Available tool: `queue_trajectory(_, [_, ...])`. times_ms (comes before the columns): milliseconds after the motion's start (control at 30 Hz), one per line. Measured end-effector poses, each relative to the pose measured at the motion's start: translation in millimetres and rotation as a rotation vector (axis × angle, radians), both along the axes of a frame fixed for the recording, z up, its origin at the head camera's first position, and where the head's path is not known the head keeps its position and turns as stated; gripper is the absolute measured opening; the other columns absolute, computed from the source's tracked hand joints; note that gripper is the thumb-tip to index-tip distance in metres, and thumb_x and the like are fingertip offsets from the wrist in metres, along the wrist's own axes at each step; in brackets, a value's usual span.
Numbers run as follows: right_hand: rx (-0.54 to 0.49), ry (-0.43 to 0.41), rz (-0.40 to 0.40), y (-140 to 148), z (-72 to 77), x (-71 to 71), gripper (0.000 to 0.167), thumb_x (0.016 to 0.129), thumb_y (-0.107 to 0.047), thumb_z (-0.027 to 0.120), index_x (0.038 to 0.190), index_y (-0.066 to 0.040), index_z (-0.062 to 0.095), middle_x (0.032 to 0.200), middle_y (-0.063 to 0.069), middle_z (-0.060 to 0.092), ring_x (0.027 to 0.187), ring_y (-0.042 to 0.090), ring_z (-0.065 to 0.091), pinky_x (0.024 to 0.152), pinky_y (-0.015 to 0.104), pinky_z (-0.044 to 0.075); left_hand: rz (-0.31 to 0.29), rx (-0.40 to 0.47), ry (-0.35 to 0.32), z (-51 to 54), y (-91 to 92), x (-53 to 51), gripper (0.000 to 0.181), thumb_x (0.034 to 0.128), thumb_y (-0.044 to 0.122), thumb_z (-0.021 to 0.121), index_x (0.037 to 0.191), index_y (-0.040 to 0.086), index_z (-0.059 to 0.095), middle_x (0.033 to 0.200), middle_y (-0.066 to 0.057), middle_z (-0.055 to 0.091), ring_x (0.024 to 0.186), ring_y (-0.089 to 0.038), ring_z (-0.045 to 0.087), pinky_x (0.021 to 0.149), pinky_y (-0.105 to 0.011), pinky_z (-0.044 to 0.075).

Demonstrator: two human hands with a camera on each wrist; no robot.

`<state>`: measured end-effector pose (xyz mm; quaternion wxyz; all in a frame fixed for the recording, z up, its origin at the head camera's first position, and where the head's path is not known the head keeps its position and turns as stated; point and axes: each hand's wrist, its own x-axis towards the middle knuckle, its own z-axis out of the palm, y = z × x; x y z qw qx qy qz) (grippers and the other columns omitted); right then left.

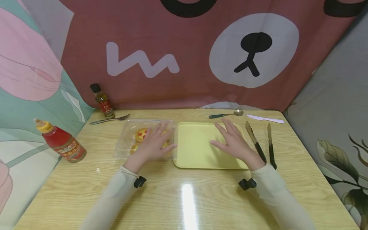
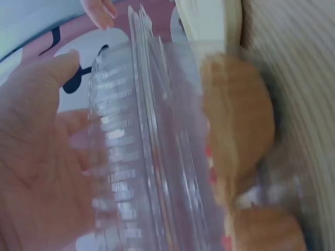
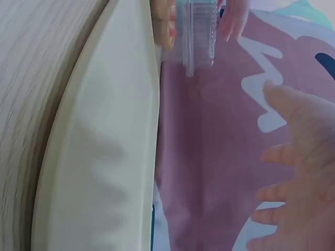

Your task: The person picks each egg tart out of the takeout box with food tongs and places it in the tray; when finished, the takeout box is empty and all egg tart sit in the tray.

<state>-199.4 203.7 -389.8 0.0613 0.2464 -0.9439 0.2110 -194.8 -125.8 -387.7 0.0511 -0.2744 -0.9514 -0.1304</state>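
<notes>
In the head view, my left hand (image 1: pixel 153 143) hovers over a clear plastic clamshell box (image 1: pixel 123 140), fingers spread and holding nothing. Several small toy pizzas (image 1: pixel 141 134) are inside that box, partly hidden behind the hand. The left wrist view shows the box lid (image 2: pixel 120 151) apart from the palm and the brown sides of two pizzas (image 2: pixel 241 115). To the right, my right hand (image 1: pixel 234 142) hangs above a pale yellow tray (image 1: pixel 194 145) with its fingers spread. The right wrist view shows a gap between that hand and the tray (image 3: pixel 104 146).
At left stand a red sauce bottle (image 1: pixel 64 143) and a dark-capped oil bottle (image 1: pixel 104 103). A fork (image 1: pixel 110 119) lies behind the box. Behind the tray are a spoon (image 1: pixel 227 114) and a lilac knife (image 1: pixel 265 118). Black-handled tongs (image 1: pixel 271 148) lie right of the tray.
</notes>
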Motion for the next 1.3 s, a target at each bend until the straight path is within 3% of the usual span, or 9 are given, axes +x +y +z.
queue_trajectory(200, [-0.127, 0.068, 0.026, -25, 3.9, -3.8, 0.067, 0.089, -0.036, 0.066, 0.142, -0.004, 0.041, 0.145, 0.020, 0.034, 0.134, 0.039, 0.028, 0.102, 0.061, 0.027, -0.016, 0.163, 0.082, 8.5, -20.2, 3.0, 0.056, 0.0931, 0.038, 0.058, 0.138, 0.006, 0.046, 0.141, -0.019, 0.042, 0.132, -0.037, 0.035, 0.106, -0.056, 0.023])
queue_trajectory(333, [-0.245, 0.081, 0.039, -47, 4.5, -7.7, 0.055, 0.089, -0.027, 0.067, 0.134, -0.002, 0.050, 0.135, 0.017, 0.048, 0.127, 0.034, 0.040, 0.101, 0.053, 0.034, 0.057, 0.243, 0.131, 12.2, -37.4, 3.3, 0.051, 0.0928, 0.029, 0.061, 0.134, 0.002, 0.050, 0.133, -0.020, 0.051, 0.124, -0.038, 0.044, 0.104, -0.052, 0.029])
queue_trajectory(500, [-0.370, 0.053, 0.064, -79, 1.6, -16.5, 0.045, 0.089, -0.021, 0.067, 0.127, -0.001, 0.056, 0.122, 0.015, 0.058, 0.108, 0.029, 0.056, 0.091, 0.047, 0.044, 0.166, 0.339, 0.176, 13.0, -66.3, 0.4, 0.043, 0.0939, 0.024, 0.059, 0.128, -0.002, 0.055, 0.124, -0.022, 0.058, 0.117, -0.040, 0.050, 0.100, -0.053, 0.034])
queue_trajectory(667, [-0.410, 0.014, 0.113, -113, 3.8, -22.2, 0.039, 0.089, -0.017, 0.066, 0.123, 0.001, 0.058, 0.113, 0.014, 0.062, 0.099, 0.027, 0.059, 0.085, 0.045, 0.048, 0.286, 0.393, 0.229, 7.7, -100.4, -1.3, 0.038, 0.0946, 0.022, 0.057, 0.122, -0.005, 0.058, 0.119, -0.025, 0.059, 0.112, -0.042, 0.051, 0.096, -0.055, 0.036])
queue_trajectory(767, [-0.398, 0.028, 0.152, -135, 8.5, -26.1, 0.037, 0.089, -0.015, 0.065, 0.121, 0.001, 0.059, 0.109, 0.012, 0.064, 0.095, 0.026, 0.060, 0.084, 0.042, 0.048, 0.362, 0.414, 0.226, 3.7, -118.8, 2.0, 0.038, 0.0966, 0.023, 0.052, 0.122, -0.006, 0.057, 0.118, -0.026, 0.058, 0.109, -0.043, 0.051, 0.093, -0.056, 0.036])
queue_trajectory(900, [-0.379, 0.011, 0.196, -167, 18.7, -29.1, 0.036, 0.089, -0.017, 0.065, 0.121, -0.001, 0.061, 0.109, 0.009, 0.064, 0.096, 0.023, 0.060, 0.083, 0.034, 0.048, 0.443, 0.424, 0.160, -4.6, -139.4, 8.7, 0.042, 0.0990, 0.026, 0.046, 0.125, -0.006, 0.054, 0.117, -0.028, 0.057, 0.108, -0.043, 0.051, 0.086, -0.057, 0.039])
queue_trajectory(1000, [-0.336, -0.019, 0.226, -188, 26.1, -28.1, 0.037, 0.091, -0.020, 0.064, 0.123, -0.003, 0.060, 0.112, 0.008, 0.063, 0.098, 0.021, 0.059, 0.083, 0.029, 0.048, 0.462, 0.448, 0.074, -11.8, -151.6, 13.4, 0.047, 0.1004, 0.030, 0.043, 0.129, -0.007, 0.050, 0.115, -0.029, 0.057, 0.107, -0.044, 0.051, 0.082, -0.058, 0.041])
queue_trajectory(1167, [-0.232, -0.008, 0.288, -220, 31.4, -22.6, 0.037, 0.092, -0.024, 0.062, 0.124, -0.005, 0.059, 0.112, 0.006, 0.063, 0.100, 0.016, 0.058, 0.084, 0.024, 0.046, 0.443, 0.568, -0.091, -22.1, -165.1, 19.3, 0.051, 0.1019, 0.034, 0.038, 0.131, -0.007, 0.047, 0.107, -0.028, 0.062, 0.099, -0.038, 0.059, 0.079, -0.050, 0.047])
queue_trajectory(1300, [-0.167, -0.004, 0.335, -241, 32.4, -15.8, 0.038, 0.093, -0.027, 0.061, 0.125, -0.007, 0.059, 0.115, 0.004, 0.062, 0.103, 0.014, 0.057, 0.088, 0.022, 0.044, 0.370, 0.632, -0.278, -28.3, -175.7, 24.6, 0.054, 0.1040, 0.034, 0.030, 0.136, -0.008, 0.040, 0.099, -0.017, 0.064, 0.089, -0.013, 0.061, 0.078, -0.038, 0.048])
